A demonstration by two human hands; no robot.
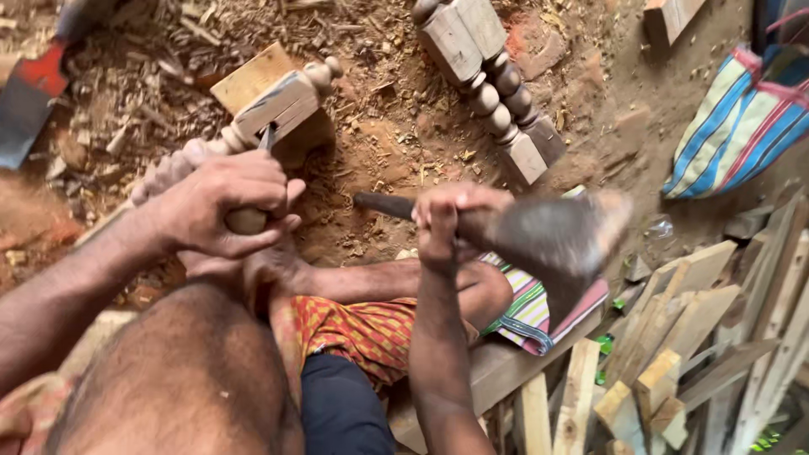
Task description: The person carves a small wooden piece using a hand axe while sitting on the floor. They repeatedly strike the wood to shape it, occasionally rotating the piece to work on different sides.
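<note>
At the centre-left of the frame, our left hand (pixel 223 202) is wrapped tightly around the rounded pale wooden handle of a chisel (pixel 253 198), whose dark metal blade points up into the square block end of a pale turned wooden leg (pixel 274 105). That leg lies slanting on the dirt from the left edge up toward the upper middle, its small round knob at the top end, and the chisel tip touches its squared part. Our right hand (pixel 442 223), at the middle of the frame, is closed firmly around the dark handle of a heavy wooden mallet (pixel 548 240), whose blurred grey-brown head stands to the right of the fist. The two hands are apart, with bare earth between them.

Toward the upper middle, a second pale turned wooden leg (pixel 497 93) with stacked rings and square ends lies on the reddish dirt floor strewn with wood chips (pixel 379 135). A striped blue, red and cream bag (pixel 742 118) sits at the upper right. A pile of rough pale wooden offcuts (pixel 691 354) fills the lower right. Below the mallet a striped folded cloth (pixel 527 316) rests on a wooden plank (pixel 506 366). Our bent knee and red-and-yellow patterned cloth (pixel 358 333) occupy the lower middle.
</note>
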